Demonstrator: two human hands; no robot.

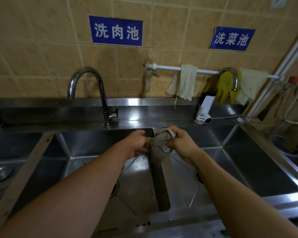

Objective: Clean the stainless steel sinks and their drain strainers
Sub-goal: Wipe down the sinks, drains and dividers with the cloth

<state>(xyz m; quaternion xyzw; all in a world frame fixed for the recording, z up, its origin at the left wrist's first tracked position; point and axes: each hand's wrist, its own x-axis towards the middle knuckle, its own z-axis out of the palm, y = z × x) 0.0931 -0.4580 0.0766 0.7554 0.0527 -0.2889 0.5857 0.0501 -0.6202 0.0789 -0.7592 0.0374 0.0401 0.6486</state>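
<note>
- The two sinks, middle sink (138,177) and right sink (230,169), flank the divider (159,184), which runs away from the person.
- The grey cloth (159,143) hangs bunched over the divider's far end.
- Left hand (138,143) and right hand (181,143) both grip it, equally near; each sink's drain strainer lies below, nearer the person.

A commercial kitchen's wash station: a run of steel sinks (258,162) under a tiled wall (41,57), blue signs (117,30) labelling each basin, gooseneck taps (91,93), and gloves (226,88) and cloths (186,82) slung over a pipe (169,67).
</note>
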